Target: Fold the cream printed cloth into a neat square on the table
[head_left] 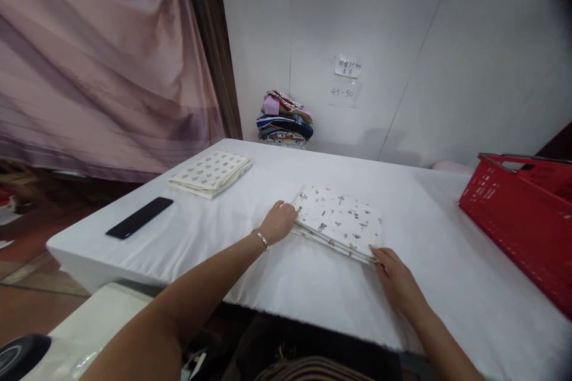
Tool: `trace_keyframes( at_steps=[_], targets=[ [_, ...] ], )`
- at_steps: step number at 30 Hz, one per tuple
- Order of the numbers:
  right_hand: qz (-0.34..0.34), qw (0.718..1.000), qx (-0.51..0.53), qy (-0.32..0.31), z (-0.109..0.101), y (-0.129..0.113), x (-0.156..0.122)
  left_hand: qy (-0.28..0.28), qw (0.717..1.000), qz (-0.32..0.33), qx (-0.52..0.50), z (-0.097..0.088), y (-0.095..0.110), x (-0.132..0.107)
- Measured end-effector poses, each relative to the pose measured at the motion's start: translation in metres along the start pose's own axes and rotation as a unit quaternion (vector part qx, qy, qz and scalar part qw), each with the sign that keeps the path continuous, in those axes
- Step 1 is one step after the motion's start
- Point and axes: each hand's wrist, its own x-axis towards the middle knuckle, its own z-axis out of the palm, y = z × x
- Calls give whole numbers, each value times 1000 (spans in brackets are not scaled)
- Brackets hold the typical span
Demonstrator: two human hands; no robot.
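Observation:
A folded white cloth (337, 217) with small printed figures lies on the white-covered table (286, 286) in front of me. My left hand (279, 220), with a silver bracelet at its wrist, grips the cloth's left edge, fingers curled over it. At the near right corner, my right hand (393, 274) pinches the layers between thumb and fingers. Several layers show along the near edge. Farther left rests a second folded cloth (210, 171), cream with a pattern of small grey shapes, touched by neither hand.
A black flat object (140, 217) lies near the table's left edge. At the right stands a red plastic basket (521, 220) with a metal handle. Behind the table is a stack of folded fabrics (286, 122). Paper signs (344, 94) hang on the wall; a pink curtain (102, 59) hangs left.

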Motion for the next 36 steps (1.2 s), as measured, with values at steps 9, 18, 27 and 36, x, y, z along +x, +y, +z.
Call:
trace_keyframes(
  at_steps=[9,18,27,36],
  targets=[
    [8,999,-14,41,-2,-4,-2,4,999,-10,-36,-5,-4,-1],
    [21,999,-11,46,2,-7,-5,10,1000,-8,-29,1,-5,-7],
    [29,997,-52,42,2,-8,-5,-10,1000,-26,-11,14,0,-19],
    [21,997,-75,21,7,-6,-8,-50,996,-48,-52,13,-1,-21]
  ],
)
